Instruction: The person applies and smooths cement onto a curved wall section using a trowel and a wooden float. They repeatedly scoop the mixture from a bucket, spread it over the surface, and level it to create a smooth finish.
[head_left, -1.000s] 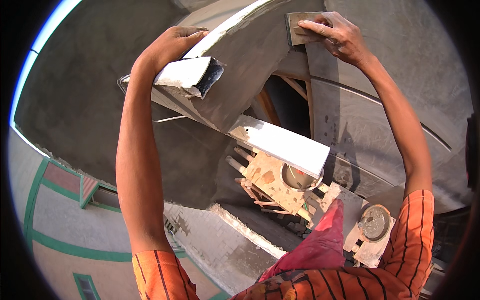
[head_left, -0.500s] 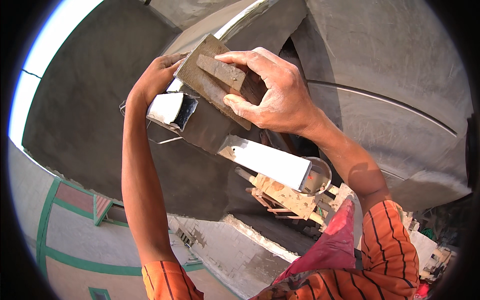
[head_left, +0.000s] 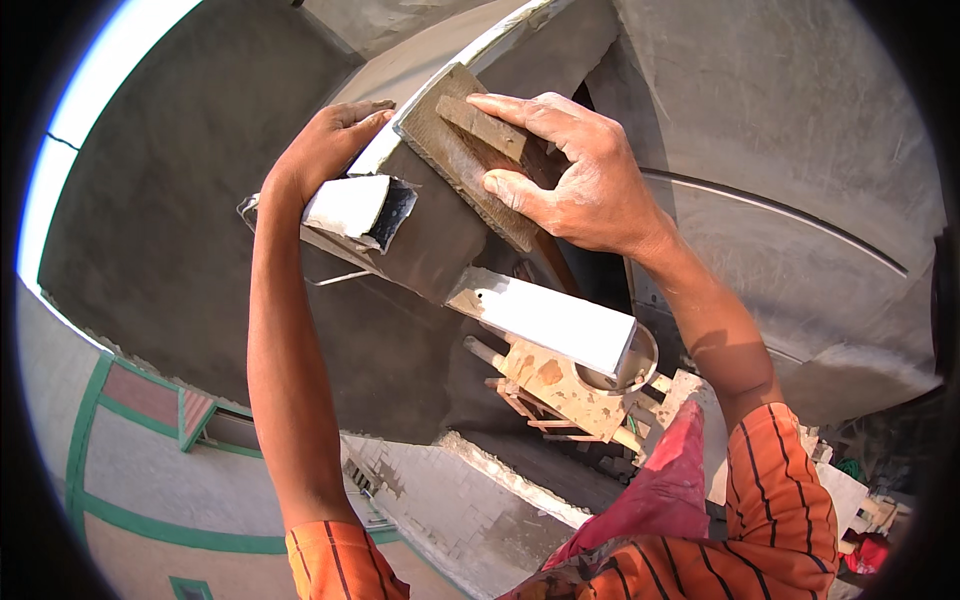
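Observation:
In my right hand (head_left: 590, 175) is a plastering float (head_left: 465, 150), a flat rectangular board with a wooden grip bar. My thumb and fingers close around the bar, and the other fingers are partly hidden behind it. The float's face lies against the grey plastered ledge, beside its pale narrow edge (head_left: 385, 148). On the other side of that edge rests my left hand (head_left: 325, 145), its fingers stretched out toward the edge and holding nothing visible. Below the left hand a white hollow square piece (head_left: 345, 208) with a ragged open end juts out.
A white rectangular channel (head_left: 555, 322) sticks out below the float. Lower down stand a mortar-spattered wooden platform (head_left: 560, 385) and a round pan (head_left: 640, 362). Dark grey plastered wall (head_left: 160, 190) lies to the left; a green-trimmed building surface (head_left: 180, 470) shows below.
My right hand has moved the float a little to the right, baring more of the pale edge. My left hand has shifted slightly, with its fingers reaching along the edge.

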